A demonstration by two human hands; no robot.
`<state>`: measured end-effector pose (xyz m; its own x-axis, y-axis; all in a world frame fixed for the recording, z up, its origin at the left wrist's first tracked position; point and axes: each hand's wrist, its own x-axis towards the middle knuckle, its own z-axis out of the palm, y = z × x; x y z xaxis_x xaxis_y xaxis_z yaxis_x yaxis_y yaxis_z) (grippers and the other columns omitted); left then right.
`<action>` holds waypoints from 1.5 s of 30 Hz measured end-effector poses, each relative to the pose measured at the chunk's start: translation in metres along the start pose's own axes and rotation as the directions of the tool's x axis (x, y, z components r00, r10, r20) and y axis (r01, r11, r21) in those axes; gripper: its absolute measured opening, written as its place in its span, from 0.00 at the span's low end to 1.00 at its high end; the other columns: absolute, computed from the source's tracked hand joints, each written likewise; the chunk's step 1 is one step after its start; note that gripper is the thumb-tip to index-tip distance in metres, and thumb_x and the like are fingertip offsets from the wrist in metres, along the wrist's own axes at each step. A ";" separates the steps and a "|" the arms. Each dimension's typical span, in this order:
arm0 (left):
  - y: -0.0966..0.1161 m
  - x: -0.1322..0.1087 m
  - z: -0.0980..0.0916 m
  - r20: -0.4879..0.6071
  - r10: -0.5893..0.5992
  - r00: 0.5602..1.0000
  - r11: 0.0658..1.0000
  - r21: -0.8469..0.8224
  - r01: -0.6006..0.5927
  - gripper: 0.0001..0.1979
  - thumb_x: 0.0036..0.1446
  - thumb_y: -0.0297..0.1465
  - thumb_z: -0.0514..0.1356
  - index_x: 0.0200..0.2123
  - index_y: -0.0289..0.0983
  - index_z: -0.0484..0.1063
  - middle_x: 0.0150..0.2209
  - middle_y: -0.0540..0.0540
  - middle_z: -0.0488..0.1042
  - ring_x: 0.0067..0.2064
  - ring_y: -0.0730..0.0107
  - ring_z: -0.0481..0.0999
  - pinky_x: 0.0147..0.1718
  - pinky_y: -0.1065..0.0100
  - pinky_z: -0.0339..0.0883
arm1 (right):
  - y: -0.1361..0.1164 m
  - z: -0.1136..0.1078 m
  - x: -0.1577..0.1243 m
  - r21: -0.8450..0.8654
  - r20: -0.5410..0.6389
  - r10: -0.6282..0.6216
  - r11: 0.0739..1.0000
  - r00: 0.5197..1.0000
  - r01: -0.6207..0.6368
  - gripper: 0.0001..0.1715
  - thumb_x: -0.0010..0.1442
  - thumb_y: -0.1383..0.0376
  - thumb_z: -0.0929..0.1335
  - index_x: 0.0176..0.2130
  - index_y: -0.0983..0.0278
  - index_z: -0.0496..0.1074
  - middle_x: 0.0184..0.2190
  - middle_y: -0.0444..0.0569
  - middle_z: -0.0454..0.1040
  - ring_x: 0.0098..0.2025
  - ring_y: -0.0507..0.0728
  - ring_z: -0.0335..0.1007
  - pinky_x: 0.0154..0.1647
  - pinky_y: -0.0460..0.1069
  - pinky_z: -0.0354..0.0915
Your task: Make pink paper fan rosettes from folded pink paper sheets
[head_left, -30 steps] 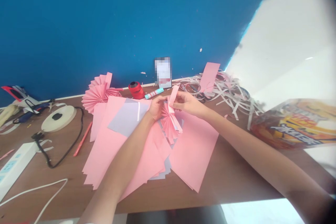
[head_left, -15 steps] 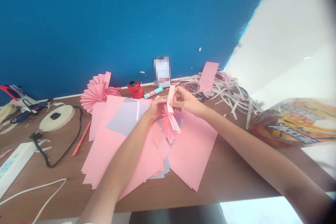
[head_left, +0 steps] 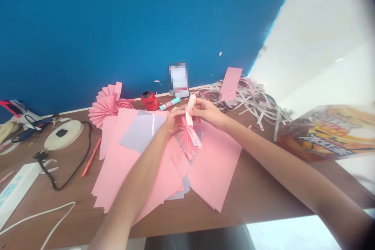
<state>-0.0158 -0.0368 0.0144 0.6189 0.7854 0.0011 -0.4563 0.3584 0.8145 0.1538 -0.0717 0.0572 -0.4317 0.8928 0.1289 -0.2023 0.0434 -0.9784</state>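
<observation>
Between my two hands is a pleated pink paper fan [head_left: 189,136], its folds spreading downward and a narrow folded strip standing up at its top. My left hand [head_left: 174,120] is closed on the fan's left side, fingertips partly hidden behind the paper. From the right, my right hand [head_left: 208,112] pinches the upright folded part between thumb and fingers. Beneath lie pink paper sheets [head_left: 117,168] and a grey-purple sheet [head_left: 137,136] with a thin white strip on it. More pink sheets [head_left: 215,175] are under the right forearm.
Finished-looking pink fans [head_left: 104,105], a red round container [head_left: 150,101] and a glue stick [head_left: 170,104] stand along the blue wall. Shredded paper strips [head_left: 258,101] and a printed plastic bag [head_left: 328,134] lie right. A red pen [head_left: 91,157], white reel [head_left: 63,136] and power strip [head_left: 17,191] lie left.
My right fingers have closed in a little on the folded strip, which now leans slightly to the right at its top. Both hands keep hold of the fan. The view has shifted slightly.
</observation>
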 end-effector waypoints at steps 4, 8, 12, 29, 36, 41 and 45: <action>0.002 -0.001 0.002 0.018 0.015 1.000 1.000 0.008 -0.015 0.08 0.46 0.32 0.61 0.31 0.34 0.70 0.28 0.42 0.76 0.34 0.56 0.79 0.38 0.56 0.70 | 0.004 -0.001 0.001 0.083 -0.004 0.003 0.997 1.000 -0.003 0.15 0.51 0.61 0.74 0.36 0.64 0.69 0.25 0.42 0.71 0.21 0.47 0.64 0.22 0.45 0.60; 0.002 -0.001 0.004 0.040 0.010 0.999 0.999 0.031 -0.011 0.09 0.47 0.33 0.61 0.30 0.34 0.71 0.29 0.41 0.77 0.35 0.54 0.79 0.39 0.56 0.70 | 0.004 0.001 0.001 0.087 -0.051 0.027 0.996 0.998 -0.023 0.13 0.50 0.63 0.73 0.36 0.64 0.69 0.23 0.41 0.71 0.20 0.47 0.63 0.20 0.45 0.58; 0.001 -0.001 0.005 0.001 0.023 1.000 0.999 0.038 -0.023 0.13 0.48 0.39 0.63 0.32 0.34 0.73 0.30 0.41 0.77 0.36 0.54 0.79 0.38 0.58 0.70 | 0.003 0.006 0.001 0.059 -0.110 0.043 0.998 0.993 -0.037 0.10 0.49 0.65 0.72 0.33 0.64 0.70 0.21 0.41 0.70 0.18 0.47 0.60 0.18 0.45 0.54; -0.001 0.004 0.009 -0.231 0.244 0.942 0.963 0.177 -0.205 0.11 0.45 0.32 0.67 0.34 0.36 0.75 0.29 0.50 0.77 0.30 0.71 0.76 0.34 0.70 0.66 | -0.006 0.011 -0.003 -0.201 -0.227 0.162 0.957 0.960 -0.209 0.17 0.56 0.58 0.69 0.24 0.63 0.60 0.17 0.40 0.61 0.19 0.48 0.56 0.20 0.45 0.52; -0.003 0.007 0.006 -0.243 0.281 0.928 0.953 0.189 -0.239 0.12 0.45 0.32 0.68 0.34 0.36 0.75 0.31 0.51 0.78 0.31 0.72 0.76 0.35 0.70 0.67 | -0.021 -0.003 -0.005 -0.332 -0.058 0.175 0.925 0.983 -0.185 0.19 0.53 0.55 0.72 0.24 0.64 0.63 0.19 0.40 0.61 0.22 0.48 0.54 0.24 0.46 0.50; -0.006 0.006 0.006 -0.266 0.247 0.932 0.961 0.189 -0.200 0.13 0.43 0.34 0.70 0.33 0.35 0.76 0.29 0.48 0.78 0.35 0.65 0.79 0.37 0.67 0.69 | -0.023 -0.013 -0.007 -0.428 0.022 0.175 0.891 0.984 -0.149 0.19 0.54 0.53 0.70 0.26 0.65 0.65 0.25 0.42 0.65 0.27 0.50 0.59 0.29 0.47 0.55; -0.007 0.006 0.008 -0.229 0.250 0.941 0.956 0.211 -0.203 0.14 0.43 0.36 0.71 0.32 0.35 0.76 0.31 0.47 0.79 0.37 0.62 0.79 0.37 0.66 0.69 | -0.023 -0.017 -0.007 -0.487 0.070 0.176 0.865 0.982 -0.120 0.19 0.55 0.52 0.69 0.28 0.65 0.66 0.27 0.43 0.66 0.30 0.51 0.61 0.30 0.47 0.55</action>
<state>-0.0037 -0.0386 0.0136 0.3212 0.9443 0.0719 -0.4274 0.0768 0.9008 0.1766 -0.0712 0.0760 -0.5213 0.8527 -0.0344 0.3047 0.1484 -0.9408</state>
